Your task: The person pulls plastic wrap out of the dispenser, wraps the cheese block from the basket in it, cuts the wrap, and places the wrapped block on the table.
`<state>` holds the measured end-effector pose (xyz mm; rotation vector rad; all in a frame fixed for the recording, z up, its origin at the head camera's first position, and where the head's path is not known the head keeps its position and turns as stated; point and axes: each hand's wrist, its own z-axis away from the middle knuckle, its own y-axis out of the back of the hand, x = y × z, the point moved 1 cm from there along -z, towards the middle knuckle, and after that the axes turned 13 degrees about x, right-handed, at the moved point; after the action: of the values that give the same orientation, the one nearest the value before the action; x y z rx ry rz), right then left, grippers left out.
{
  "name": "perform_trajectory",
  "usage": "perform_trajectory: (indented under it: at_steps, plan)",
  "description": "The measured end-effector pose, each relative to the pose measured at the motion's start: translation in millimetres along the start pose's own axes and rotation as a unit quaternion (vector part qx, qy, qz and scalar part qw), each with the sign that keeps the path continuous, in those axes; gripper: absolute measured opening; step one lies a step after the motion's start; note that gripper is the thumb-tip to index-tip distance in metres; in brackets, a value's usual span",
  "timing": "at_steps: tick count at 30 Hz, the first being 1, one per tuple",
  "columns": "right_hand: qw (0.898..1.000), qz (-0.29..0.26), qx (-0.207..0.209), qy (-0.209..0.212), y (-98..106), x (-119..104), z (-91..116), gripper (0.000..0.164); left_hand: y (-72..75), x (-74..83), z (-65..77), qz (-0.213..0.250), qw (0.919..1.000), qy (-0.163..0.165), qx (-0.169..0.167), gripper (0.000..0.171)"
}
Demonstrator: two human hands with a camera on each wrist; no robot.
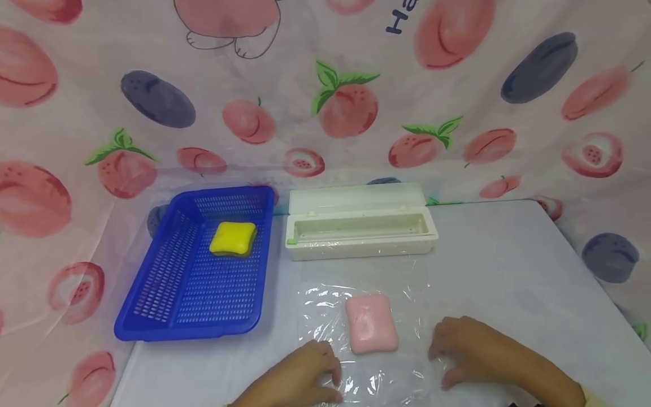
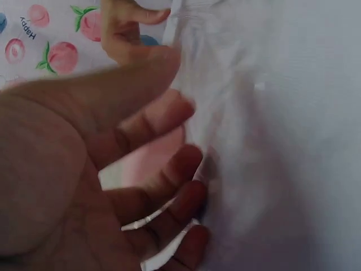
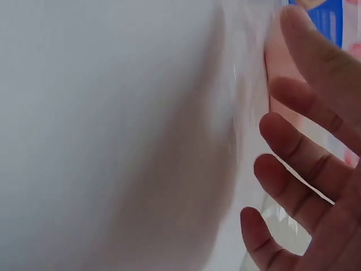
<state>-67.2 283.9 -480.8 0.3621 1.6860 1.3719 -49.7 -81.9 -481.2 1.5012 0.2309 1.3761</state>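
Note:
A pink bar of soap [image 1: 372, 324] with a pillow-like shape lies on a sheet of clear plastic wrap [image 1: 325, 316] spread over the white table. Just left of the soap, at the sheet's near left part, is my left hand [image 1: 307, 376], fingers loosely bent, with nothing gripped. My right hand [image 1: 470, 350] hovers or rests by the sheet's right edge, its fingers apart in the right wrist view. Whether either hand's fingertips touch the wrap cannot be told. Behind the soap stands a white wrap dispenser box [image 1: 363, 249], its lid [image 1: 356, 198] raised.
A blue perforated basket [image 1: 218, 325] stands on the left, holding a yellow bar of soap [image 1: 233, 237]. A fruit-printed cloth [image 1: 285, 68] hangs behind the table [image 1: 508, 265]. On the dispenser's left end sits a small green piece [image 1: 292, 242].

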Motion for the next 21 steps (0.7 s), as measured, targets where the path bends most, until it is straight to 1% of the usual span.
perform_trajectory:
  at_steps: [1, 2, 3, 4, 6, 8, 9, 11, 14, 16, 17, 19, 21]
  plan:
    - [1.0, -0.005, -0.016, 0.006, -3, -3, -1, 0.033, -0.3, -1.4, 3.4, -0.023, 0.9994, -0.021, -0.017, 0.017]
    - [0.999, -0.011, -0.027, 0.018, -5, -6, -1, 0.033, -0.8, -2.9, 6.3, -0.04, 0.998, -0.039, -0.03, 0.021]
    - [0.999, -0.01, -0.026, 0.041, -8, -9, -2, 0.033, -1.7, -4.5, 8.6, -0.058, 0.9959, -0.059, -0.035, 0.026]
    - [0.998, -0.004, -0.015, 0.066, -11, -11, -2, 0.033, -3.1, -6.1, 9.7, -0.08, 0.9927, -0.084, -0.034, 0.032]
    - [0.993, 0.013, 0.014, 0.114, -14, -13, -1, 0.032, -5.9, -9.0, 10.9, -0.127, 0.9828, -0.132, -0.022, 0.036]
    - [0.988, 0.025, 0.04, 0.145, -17, -13, -1, 0.03, -7.9, -11.2, 12.3, -0.144, 0.9772, -0.155, -0.016, 0.036]
    - [0.986, 0.031, 0.053, 0.157, -18, -12, 0, 0.028, -8.7, -11.9, 12.9, -0.148, 0.9756, -0.162, -0.016, 0.035]
    - [0.983, 0.025, 0.065, 0.169, -19, -11, 1, 0.025, -9.9, -12.6, 13.9, -0.15, 0.974, -0.169, -0.013, 0.033]
    - [0.98, 0.005, 0.081, 0.182, -19, -9, 1, 0.02, -11.3, -12.6, 15.4, -0.151, 0.9732, -0.173, -0.006, 0.03]
    - [0.978, -0.008, 0.091, 0.185, -18, -9, 1, 0.017, -12.1, -12.3, 16.1, -0.151, 0.9736, -0.171, -0.001, 0.027]
    - [0.978, -0.011, 0.1, 0.184, -17, -9, 1, 0.017, -12.4, -12.0, 16.4, -0.155, 0.9723, -0.175, 0.005, 0.025]
    - [0.975, -0.005, 0.127, 0.182, -15, -11, 2, 0.018, -12.8, -11.3, 16.8, -0.157, 0.972, -0.175, 0.008, 0.022]
    - [0.973, -0.003, 0.152, 0.172, -11, -13, 2, 0.021, -13.3, -10.5, 17.2, -0.161, 0.9711, -0.176, 0.013, 0.021]
